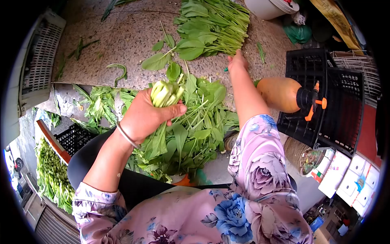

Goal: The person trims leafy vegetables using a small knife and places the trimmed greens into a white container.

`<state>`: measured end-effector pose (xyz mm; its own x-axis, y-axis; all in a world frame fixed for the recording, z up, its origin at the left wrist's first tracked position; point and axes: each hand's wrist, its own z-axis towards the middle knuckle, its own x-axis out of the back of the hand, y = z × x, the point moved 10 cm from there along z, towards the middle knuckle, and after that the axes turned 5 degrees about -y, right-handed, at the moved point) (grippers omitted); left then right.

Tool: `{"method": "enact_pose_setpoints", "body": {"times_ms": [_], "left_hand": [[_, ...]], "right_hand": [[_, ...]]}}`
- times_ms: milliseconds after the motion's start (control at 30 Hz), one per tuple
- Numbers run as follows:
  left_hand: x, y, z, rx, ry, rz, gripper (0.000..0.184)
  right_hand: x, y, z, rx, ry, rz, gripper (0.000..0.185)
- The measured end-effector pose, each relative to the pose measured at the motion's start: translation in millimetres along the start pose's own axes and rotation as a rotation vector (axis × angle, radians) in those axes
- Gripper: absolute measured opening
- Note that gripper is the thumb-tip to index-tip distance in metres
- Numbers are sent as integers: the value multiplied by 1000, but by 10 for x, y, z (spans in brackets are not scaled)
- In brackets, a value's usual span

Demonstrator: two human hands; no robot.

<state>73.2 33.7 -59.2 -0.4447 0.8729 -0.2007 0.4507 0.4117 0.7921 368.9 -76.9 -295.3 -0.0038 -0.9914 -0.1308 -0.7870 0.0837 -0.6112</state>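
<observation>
My left hand (144, 116), with a bangle on the wrist, is closed around a bunch of leafy green stems (165, 94), cut ends up and leaves hanging below. My right hand (238, 62) reaches to the stem ends of a large pile of leafy greens (211, 28) on the speckled stone tabletop (138, 44). Its fingers are curled, and a small green tip pokes out beside them; what it belongs to is hidden. Loose leaves and stems (191, 126) heap up between my arms, over the table's near edge.
An orange spray bottle (280, 94) lies right of my right forearm, against black plastic crates (321, 97). A white bucket (266, 9) stands at the back right. At left are a pale slatted basket (42, 53) and more bundled greens (50, 175). White boxes (351, 175) sit lower right.
</observation>
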Motion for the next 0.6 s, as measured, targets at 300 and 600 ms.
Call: {"method": "enact_pose_setpoints", "body": {"times_ms": [300, 600], "left_hand": [[88, 2, 12, 3, 6, 52, 15], [-11, -26, -23, -16, -58, 100, 18]], "right_hand": [[-157, -651, 125, 394, 77, -619, 49], [-71, -566, -154, 361, -77, -297, 29]]}}
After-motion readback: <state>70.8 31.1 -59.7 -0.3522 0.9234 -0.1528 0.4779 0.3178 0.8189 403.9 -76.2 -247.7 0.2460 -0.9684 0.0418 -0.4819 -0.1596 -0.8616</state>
